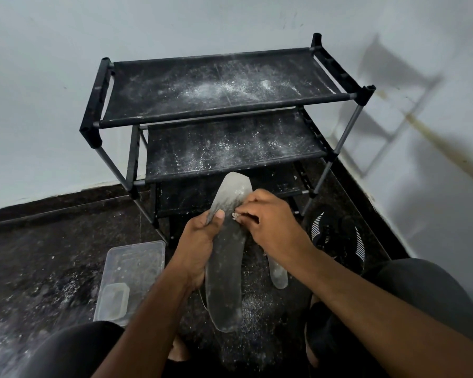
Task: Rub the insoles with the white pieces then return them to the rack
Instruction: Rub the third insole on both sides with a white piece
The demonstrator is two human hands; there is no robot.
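Both forearms are bare to the elbow, with no sleeves, watch or rings on the left hand (200, 241) or the right hand (271, 219). Black trousers (421, 290) cover the knees. The feet (179, 350) are bare.

Dark speckled floor (52, 241) strewn with white powder, bearing a black three-tier rack (224, 105) (shelves dusted white), a clear plastic container (137, 263), a second insole (278, 271) and a black shoe (336, 236).

Two dusty grey foam insoles (224, 268) (278, 272), one black three-shelf fabric rack (216, 85), one clear plastic rectangular container (133, 274), one black white-striped shoe (336, 236), two bare hands (200, 241) (271, 222)
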